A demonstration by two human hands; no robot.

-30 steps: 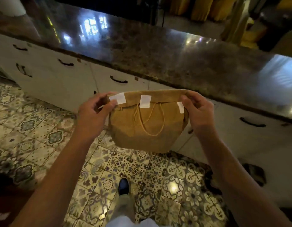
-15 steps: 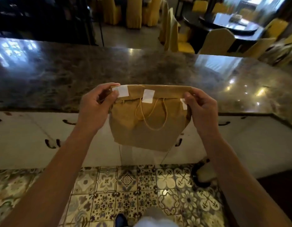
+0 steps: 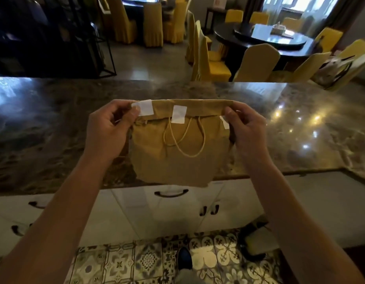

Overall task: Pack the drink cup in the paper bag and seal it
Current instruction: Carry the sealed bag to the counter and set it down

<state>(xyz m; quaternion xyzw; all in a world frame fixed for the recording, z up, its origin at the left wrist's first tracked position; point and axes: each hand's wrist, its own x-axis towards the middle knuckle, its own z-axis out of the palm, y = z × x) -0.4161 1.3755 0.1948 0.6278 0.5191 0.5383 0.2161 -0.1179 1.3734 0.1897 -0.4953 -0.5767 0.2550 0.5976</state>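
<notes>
Both hands pinch the folded top corners of the paper bag [image 3: 177, 152], left hand [image 3: 108, 132] and right hand [image 3: 247, 130], in the air above the countertop [image 3: 54, 128]'s near edge. Its contents are hidden. Since earlier, the view has risen toward the dining chairs [image 3: 257, 62].

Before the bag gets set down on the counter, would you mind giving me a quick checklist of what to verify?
1. Top of paper bag folded over: ok.
2. Tape: left piece and middle piece bridge the fold; right piece partly hidden: cannot tell.
3. Grip: left hand and right hand pinch the top corners: ok.
4. Cup inside: cannot tell.
5. String handles hanging outside the fold: ok.
6. Countertop beyond the bag bare: ok.
</notes>
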